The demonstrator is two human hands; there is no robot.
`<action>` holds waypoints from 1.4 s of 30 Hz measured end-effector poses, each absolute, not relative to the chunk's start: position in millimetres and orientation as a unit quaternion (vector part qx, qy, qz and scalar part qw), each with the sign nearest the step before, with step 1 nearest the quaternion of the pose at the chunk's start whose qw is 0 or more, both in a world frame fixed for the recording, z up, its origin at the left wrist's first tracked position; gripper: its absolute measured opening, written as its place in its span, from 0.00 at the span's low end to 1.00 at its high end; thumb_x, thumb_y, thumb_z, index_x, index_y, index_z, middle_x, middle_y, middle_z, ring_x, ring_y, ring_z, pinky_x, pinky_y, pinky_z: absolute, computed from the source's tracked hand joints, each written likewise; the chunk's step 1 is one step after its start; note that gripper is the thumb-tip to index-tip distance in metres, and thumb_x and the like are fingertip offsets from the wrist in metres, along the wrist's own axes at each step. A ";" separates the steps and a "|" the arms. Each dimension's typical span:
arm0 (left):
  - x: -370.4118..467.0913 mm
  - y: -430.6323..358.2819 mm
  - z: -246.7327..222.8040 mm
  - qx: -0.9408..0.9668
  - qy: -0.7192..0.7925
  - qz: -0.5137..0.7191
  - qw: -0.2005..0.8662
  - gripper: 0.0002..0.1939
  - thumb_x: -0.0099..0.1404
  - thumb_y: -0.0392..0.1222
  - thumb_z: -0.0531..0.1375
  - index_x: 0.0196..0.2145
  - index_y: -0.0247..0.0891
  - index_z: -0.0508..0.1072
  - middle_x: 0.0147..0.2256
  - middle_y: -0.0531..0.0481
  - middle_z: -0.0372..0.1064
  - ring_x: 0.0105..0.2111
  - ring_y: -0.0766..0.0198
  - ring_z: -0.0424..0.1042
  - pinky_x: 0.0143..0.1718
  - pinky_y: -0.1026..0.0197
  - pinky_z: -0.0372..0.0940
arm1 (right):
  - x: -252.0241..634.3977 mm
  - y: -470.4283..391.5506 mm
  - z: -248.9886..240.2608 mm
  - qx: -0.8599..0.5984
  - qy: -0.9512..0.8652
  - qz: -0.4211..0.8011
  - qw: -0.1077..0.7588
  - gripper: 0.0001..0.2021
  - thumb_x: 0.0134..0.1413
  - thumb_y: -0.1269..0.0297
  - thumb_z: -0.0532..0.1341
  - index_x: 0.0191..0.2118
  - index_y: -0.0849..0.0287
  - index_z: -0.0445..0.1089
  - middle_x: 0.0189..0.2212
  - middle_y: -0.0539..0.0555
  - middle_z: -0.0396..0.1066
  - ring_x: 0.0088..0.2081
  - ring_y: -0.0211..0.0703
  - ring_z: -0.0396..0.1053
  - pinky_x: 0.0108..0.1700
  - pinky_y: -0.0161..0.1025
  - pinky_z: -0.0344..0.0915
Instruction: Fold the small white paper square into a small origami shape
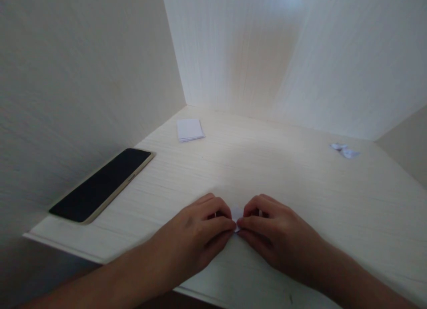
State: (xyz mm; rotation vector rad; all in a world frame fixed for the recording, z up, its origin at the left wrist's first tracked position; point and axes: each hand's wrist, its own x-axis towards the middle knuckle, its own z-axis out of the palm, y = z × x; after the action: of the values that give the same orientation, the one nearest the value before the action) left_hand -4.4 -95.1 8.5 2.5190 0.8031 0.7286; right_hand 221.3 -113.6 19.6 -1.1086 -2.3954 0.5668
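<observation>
Left hand (205, 229) and right hand (278, 229) meet at a small white paper (237, 212), each pinching its near part between thumb and fingers, low over the worktop (267, 175). The step in hand is judged to be fingertip shaping; the next move calls for light, even pressure. Relative to this paper: a phone (103, 184), left and slightly beyond; a paper stack (189, 129), far left; two white scraps (349, 153), far right.

Bare forearms (133, 266), slender fingers (218, 226) — left hand (200, 233) with a small smudge-like mark (189, 221)
</observation>
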 end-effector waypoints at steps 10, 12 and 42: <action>-2.9 -95.1 9.8 0.911 0.283 0.237 0.185 0.09 0.70 0.28 0.57 0.43 0.39 0.72 0.39 0.51 0.71 0.41 0.63 0.69 0.42 0.62 0.66 | 216.5 -115.4 12.9 -0.411 -0.851 0.210 0.250 0.07 0.64 0.72 0.59 0.39 0.58 0.75 0.37 0.54 0.73 0.38 0.41 0.69 0.43 0.38 0.68; -3.1 -94.7 10.2 0.899 0.307 0.247 0.192 0.09 0.70 0.29 0.57 0.42 0.40 0.72 0.37 0.52 0.71 0.38 0.64 0.70 0.41 0.62 0.66 | 216.0 -114.3 13.9 -0.421 -0.842 0.212 0.262 0.07 0.64 0.73 0.58 0.41 0.59 0.74 0.36 0.54 0.73 0.38 0.42 0.69 0.43 0.39 0.68; 13.1 -78.7 26.4 0.809 0.410 0.238 0.347 0.07 0.68 0.36 0.59 0.39 0.41 0.79 0.32 0.54 0.76 0.29 0.66 0.71 0.30 0.65 0.63 | 219.8 -108.4 15.3 -0.475 -0.773 0.295 0.301 0.09 0.58 0.76 0.62 0.37 0.55 0.77 0.33 0.49 0.75 0.35 0.38 0.71 0.39 0.36 0.67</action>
State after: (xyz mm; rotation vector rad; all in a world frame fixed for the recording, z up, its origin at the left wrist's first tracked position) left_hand 13.1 -78.7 26.4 2.0990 1.0634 0.6184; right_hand 219.8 -108.4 15.3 -1.2613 -2.0499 0.7818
